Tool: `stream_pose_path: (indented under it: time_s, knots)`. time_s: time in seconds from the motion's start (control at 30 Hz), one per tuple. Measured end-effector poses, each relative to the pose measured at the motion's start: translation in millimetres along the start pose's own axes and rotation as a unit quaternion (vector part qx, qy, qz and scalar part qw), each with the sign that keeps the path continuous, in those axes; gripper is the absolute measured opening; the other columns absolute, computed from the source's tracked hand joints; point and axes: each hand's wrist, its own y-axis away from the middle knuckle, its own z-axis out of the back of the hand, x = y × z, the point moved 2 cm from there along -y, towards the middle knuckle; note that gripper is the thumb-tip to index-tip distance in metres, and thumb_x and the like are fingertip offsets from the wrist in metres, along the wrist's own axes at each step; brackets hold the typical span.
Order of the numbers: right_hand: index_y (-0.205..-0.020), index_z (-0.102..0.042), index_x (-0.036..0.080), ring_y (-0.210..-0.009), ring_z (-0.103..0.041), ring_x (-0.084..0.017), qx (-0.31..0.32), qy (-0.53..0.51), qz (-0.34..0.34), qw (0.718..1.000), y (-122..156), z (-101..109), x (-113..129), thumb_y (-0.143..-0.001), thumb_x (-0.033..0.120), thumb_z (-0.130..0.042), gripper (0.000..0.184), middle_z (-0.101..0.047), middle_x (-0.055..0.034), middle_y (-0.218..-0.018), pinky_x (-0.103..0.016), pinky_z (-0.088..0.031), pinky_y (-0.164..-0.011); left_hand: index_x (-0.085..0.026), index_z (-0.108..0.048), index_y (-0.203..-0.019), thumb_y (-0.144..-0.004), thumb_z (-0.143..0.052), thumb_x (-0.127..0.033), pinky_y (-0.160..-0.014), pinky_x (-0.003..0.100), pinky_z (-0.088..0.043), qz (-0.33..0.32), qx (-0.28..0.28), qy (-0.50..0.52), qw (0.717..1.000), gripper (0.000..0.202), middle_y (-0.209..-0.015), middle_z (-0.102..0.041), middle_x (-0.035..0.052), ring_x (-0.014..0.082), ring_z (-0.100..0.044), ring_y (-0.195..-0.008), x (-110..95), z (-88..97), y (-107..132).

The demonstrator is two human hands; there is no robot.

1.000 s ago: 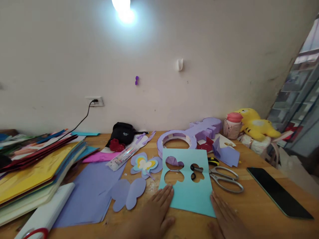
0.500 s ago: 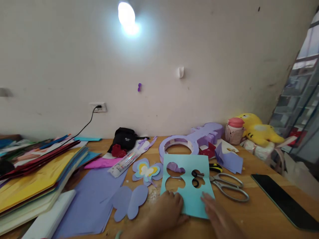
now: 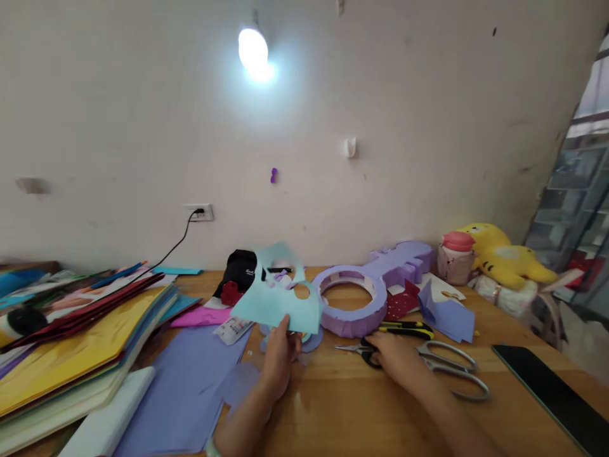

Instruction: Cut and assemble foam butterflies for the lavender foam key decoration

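My left hand (image 3: 280, 352) is closed on the lower edge of a light blue sheet of paper (image 3: 280, 304) with cut-out holes, lifted and tilted above the table. Beneath it, a layered paper butterfly (image 3: 311, 339) is mostly covered. My left forearm partly hides a plain purple paper butterfly (image 3: 242, 381). To the right, my right hand (image 3: 391, 355) has its fingers closed round the black handles of small scissors (image 3: 353, 348), which lie on the table pointing left. A yellow and black utility knife (image 3: 409, 329) lies just behind that hand, and large grey-handled scissors (image 3: 457, 368) lie beside my right forearm.
Behind stands a purple key-shaped piece with a ring (image 3: 352, 324). Purple sheets (image 3: 171, 387) and a stack of coloured paper (image 3: 85, 343) cover the left side. A phone (image 3: 547, 393), a pink-lidded bottle (image 3: 455, 257) and a yellow plush toy (image 3: 504, 254) are on the right.
My left hand has lifted the light blue sheet off the table, up and to the left. My right hand has left the sheet and taken hold of the small scissors that lay under it.
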Motion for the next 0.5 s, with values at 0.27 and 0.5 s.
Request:
stream_pose_path:
  time_s: [0.27,0.5]
  knots:
    - [-0.089,-0.073,0.016,-0.09,-0.07,-0.027,-0.023,-0.08,-0.059,0.995,1,-12,-15,-0.073,0.006,-0.056,0.025,-0.075,-0.0128,-0.097,-0.033,-0.049,-0.078,-0.015,-0.061,-0.048,-0.059,-0.076,-0.046,-0.043,0.023,-0.038,0.026,0.012,0.018,0.999,0.035,-0.044,-0.057,0.0021,0.0115,-0.047,-0.042,11,2.4,-1]
    - [-0.085,-0.064,0.019,-0.068,-0.062,-0.02,-0.024,-0.509,-0.078,0.857,-3,-38,22,-0.068,0.042,-0.069,0.029,-0.069,-0.0055,-0.081,-0.028,-0.045,-0.058,-0.022,-0.059,-0.046,-0.068,-0.064,-0.064,-0.059,0.035,-0.051,-0.058,-0.007,-0.067,0.996,0.048,-0.05,-0.062,0.0076,0.0238,-0.061,-0.058,6,-4.0,13]
